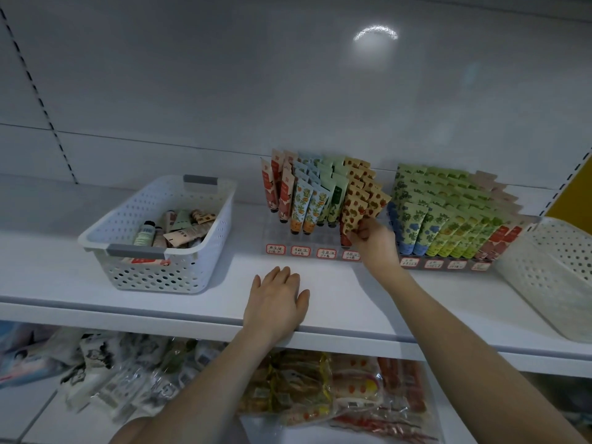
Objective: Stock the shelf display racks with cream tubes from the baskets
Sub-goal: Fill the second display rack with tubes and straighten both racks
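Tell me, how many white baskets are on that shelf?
2. The left basket holds loose tubes; the right basket, at the far right, is partly cut off by the frame. None seems hidden.

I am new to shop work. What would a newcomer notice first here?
First, the two racks of colourful cream tubes, the left rack and the right rack, side by side on the white shelf. Then the right hand, pinching a strawberry tube at the left rack's right front corner. The left hand lies flat at the shelf edge, and a white basket with a few tubes stands further left.
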Action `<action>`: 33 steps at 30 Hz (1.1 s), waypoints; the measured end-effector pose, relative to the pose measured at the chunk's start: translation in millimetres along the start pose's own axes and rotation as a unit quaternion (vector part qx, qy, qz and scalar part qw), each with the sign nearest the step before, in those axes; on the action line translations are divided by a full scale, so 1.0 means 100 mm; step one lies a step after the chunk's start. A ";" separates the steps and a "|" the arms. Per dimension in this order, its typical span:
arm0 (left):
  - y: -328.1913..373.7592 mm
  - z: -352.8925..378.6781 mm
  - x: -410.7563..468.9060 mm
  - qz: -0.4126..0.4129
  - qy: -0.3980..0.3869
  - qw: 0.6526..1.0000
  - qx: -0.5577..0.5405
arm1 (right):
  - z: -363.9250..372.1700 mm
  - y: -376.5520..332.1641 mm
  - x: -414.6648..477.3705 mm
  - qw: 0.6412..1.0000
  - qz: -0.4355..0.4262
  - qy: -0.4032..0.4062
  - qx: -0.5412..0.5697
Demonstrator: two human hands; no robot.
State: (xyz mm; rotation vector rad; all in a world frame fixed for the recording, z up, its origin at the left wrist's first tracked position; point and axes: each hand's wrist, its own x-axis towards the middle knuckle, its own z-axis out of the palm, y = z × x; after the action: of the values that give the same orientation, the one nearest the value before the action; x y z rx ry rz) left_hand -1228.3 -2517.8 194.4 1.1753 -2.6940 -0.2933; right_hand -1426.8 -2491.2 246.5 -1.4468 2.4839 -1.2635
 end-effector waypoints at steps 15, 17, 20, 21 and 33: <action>0.00 -0.01 0.00 0.004 0.001 1.000 -0.006 | -0.03 -0.04 -0.04 1.000 0.012 -0.015 0.009; 0.00 -0.01 0.00 0.005 0.003 1.000 -0.008 | -0.03 -0.03 -0.04 1.000 0.007 -0.012 0.012; 0.00 -0.01 0.00 0.005 0.001 1.000 -0.006 | -0.04 -0.02 -0.04 1.000 0.005 -0.014 0.017; 0.00 -0.01 0.00 0.004 0.000 1.000 -0.005 | -0.04 -0.02 -0.05 1.000 0.004 -0.015 0.019; 0.00 -0.01 0.00 0.005 0.003 1.000 0.003 | 0.00 -0.06 0.00 0.999 0.006 -0.033 -0.002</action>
State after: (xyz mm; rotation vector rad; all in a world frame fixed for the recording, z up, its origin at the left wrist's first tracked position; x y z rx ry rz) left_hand -1227.9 -2517.8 195.7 1.1635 -2.6961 -0.2787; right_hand -1422.2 -2492.7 250.1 -1.4464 2.4523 -1.1893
